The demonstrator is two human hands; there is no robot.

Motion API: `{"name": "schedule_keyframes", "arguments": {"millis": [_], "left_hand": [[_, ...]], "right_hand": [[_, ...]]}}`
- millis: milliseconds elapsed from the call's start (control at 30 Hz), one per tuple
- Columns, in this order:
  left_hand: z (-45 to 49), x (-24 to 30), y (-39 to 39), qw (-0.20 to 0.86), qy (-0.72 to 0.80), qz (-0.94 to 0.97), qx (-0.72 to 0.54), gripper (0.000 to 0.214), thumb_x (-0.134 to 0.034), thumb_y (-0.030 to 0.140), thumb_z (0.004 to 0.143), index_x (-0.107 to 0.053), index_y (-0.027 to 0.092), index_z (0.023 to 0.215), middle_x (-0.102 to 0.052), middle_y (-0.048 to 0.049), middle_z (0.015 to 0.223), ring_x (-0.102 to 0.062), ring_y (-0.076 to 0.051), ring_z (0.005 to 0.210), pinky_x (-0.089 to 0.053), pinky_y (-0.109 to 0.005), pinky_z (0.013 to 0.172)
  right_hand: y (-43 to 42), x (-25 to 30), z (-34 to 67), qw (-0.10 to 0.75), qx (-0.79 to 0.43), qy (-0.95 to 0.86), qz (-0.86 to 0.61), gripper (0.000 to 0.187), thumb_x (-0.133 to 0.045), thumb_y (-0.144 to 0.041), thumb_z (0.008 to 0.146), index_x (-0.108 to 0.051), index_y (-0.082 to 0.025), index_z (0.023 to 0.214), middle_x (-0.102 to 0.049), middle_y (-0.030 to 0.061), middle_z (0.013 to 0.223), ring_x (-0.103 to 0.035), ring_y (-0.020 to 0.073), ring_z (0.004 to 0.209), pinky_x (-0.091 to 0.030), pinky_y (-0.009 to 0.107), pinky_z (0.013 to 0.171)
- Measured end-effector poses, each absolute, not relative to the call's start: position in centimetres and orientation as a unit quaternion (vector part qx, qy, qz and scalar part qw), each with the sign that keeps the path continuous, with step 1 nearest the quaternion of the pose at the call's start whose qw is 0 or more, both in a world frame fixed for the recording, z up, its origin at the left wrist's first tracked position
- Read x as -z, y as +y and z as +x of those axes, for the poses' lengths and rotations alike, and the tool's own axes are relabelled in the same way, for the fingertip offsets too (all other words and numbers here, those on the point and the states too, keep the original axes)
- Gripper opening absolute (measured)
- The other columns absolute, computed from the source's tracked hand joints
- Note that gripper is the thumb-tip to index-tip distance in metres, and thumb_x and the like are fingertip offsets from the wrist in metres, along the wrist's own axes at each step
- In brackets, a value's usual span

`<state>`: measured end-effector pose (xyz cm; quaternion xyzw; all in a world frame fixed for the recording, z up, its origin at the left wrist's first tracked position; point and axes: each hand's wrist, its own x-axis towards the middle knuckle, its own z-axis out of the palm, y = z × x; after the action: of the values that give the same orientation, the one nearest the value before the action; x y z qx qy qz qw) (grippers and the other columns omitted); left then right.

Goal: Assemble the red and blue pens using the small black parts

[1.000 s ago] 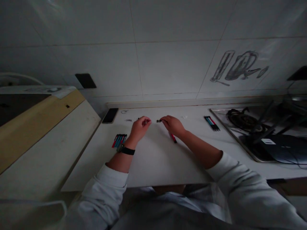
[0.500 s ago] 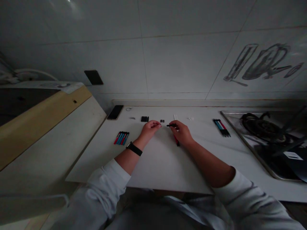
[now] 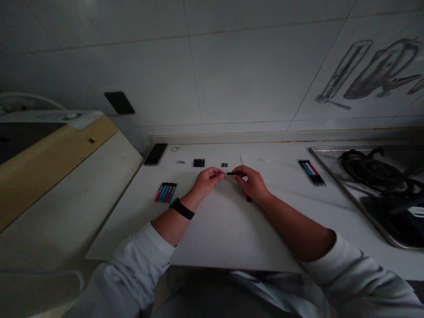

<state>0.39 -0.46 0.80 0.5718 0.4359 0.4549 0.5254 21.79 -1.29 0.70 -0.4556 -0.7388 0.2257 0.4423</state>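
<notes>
My left hand (image 3: 207, 181) is closed in a pinch on something too small to make out. My right hand (image 3: 253, 183) grips a short black pen part (image 3: 231, 173) between thumb and fingers, its tip pointing at the left fingertips and almost touching them. Beneath the right hand lies a red pen barrel with a black end (image 3: 247, 197), partly hidden. Just beyond the fingers sit small black pieces (image 3: 224, 164). White thin sticks (image 3: 244, 159) lie behind the right hand, and a row of black pen grips (image 3: 199, 163) behind the left.
Red and blue pen barrels (image 3: 165, 192) lie at left, near small springs (image 3: 180, 162), a phone (image 3: 155, 154) and a ring (image 3: 175, 149). Small white pieces (image 3: 265, 160) lie at back right. Several pens (image 3: 312, 172) lie beside the gas stove (image 3: 357, 190). A tiled wall stands behind.
The black pen part and my left fingertips have come closer together, now almost meeting. The view has shifted slightly.
</notes>
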Motion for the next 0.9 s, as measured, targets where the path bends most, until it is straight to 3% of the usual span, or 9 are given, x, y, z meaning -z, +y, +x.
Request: {"name": "schedule_keyframes", "arguments": {"millis": [267,533,700,900], "left_hand": [[0.56,-0.76,-0.8,0.492,0.438,0.609,-0.442,0.027,-0.071,0.043,0.086,-0.068,0.016,0.091,-0.073,-0.0068,0.089,-0.063,-0.016,0.08,-0.048,-0.029,0.074],[0.45,-1.0,-1.05,0.441,0.462,0.663,-0.391,0.031,-0.056,0.046,0.096,-0.061,0.019,0.084,-0.062,0.0001,0.072,-0.054,-0.013,0.064,-0.04,-0.025,0.061],[0.46,-1.19,-1.19,0.426,0.458,0.684,-0.375,0.033,-0.049,0.045,0.099,-0.06,0.019,0.082,-0.06,0.0005,0.07,-0.055,-0.014,0.066,-0.042,-0.026,0.065],[0.36,-1.41,-1.15,0.387,0.44,0.709,-0.393,0.023,-0.057,0.037,0.096,-0.064,0.019,0.085,-0.069,-0.0018,0.081,-0.062,-0.016,0.078,-0.047,-0.028,0.076]], "right_hand": [[-1.28,-0.4,21.59,0.447,-0.217,-0.751,-0.435,0.014,-0.065,-0.031,0.093,-0.071,-0.024,0.102,-0.076,0.0056,0.095,-0.072,0.0196,0.082,-0.057,0.034,0.079],[-1.27,-0.25,21.62,0.456,-0.22,-0.754,-0.418,0.013,-0.067,-0.03,0.092,-0.072,-0.024,0.101,-0.076,0.0045,0.093,-0.071,0.0191,0.082,-0.057,0.033,0.078],[-1.36,-0.45,21.65,0.448,-0.214,-0.763,-0.415,0.013,-0.066,-0.029,0.092,-0.073,-0.023,0.101,-0.076,0.0047,0.094,-0.071,0.0185,0.082,-0.056,0.032,0.078],[-1.35,-0.81,21.83,0.414,-0.214,-0.759,-0.454,0.016,-0.065,-0.036,0.094,-0.074,-0.023,0.1,-0.077,0.0046,0.09,-0.071,0.0189,0.08,-0.055,0.031,0.075]]}}
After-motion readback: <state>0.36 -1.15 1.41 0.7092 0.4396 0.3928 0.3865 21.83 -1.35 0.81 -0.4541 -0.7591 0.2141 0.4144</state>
